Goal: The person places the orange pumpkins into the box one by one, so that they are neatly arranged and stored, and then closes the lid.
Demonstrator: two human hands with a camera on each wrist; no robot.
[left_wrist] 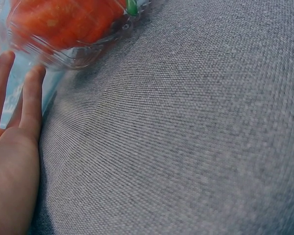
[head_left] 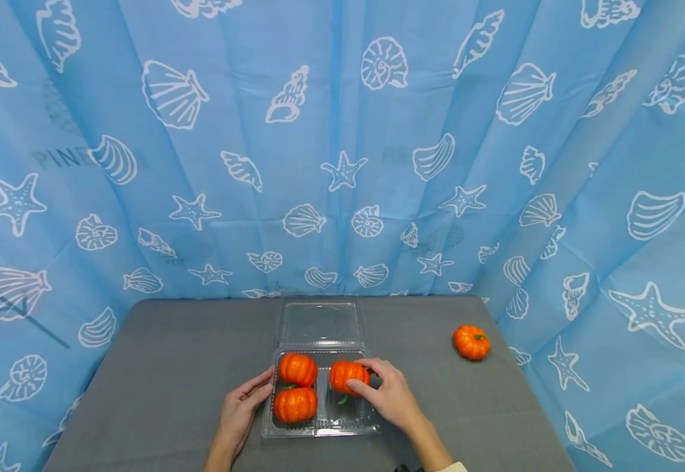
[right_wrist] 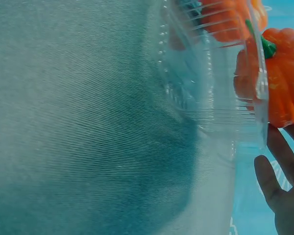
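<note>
A clear plastic clamshell container (head_left: pixel 321 432) lies with its lid folded back. Two small orange pumpkins, an upper one (head_left: pixel 297 370) and a lower one (head_left: pixel 295 405), sit in its left half. Over the right half, my right hand (head_left: pixel 393 398) holds another orange pumpkin (head_left: pixel 345 376) between thumb and fingers; its green stem points down toward me. The right wrist view shows this pumpkin (right_wrist: pixel 286 83) by the container's wall (right_wrist: pixel 210 107). My left hand (head_left: pixel 238 412) has its fingers extended against the container's left side. In the left wrist view, these fingers (left_wrist: pixel 33 93) reach the clear wall.
One more orange pumpkin (head_left: pixel 471 342) sits on the grey cloth-covered table (head_left: pixel 200 347) at the far right. The open lid (head_left: pixel 320 322) extends toward the back edge. A blue curtain (head_left: pixel 330 144) with white shells surrounds the table.
</note>
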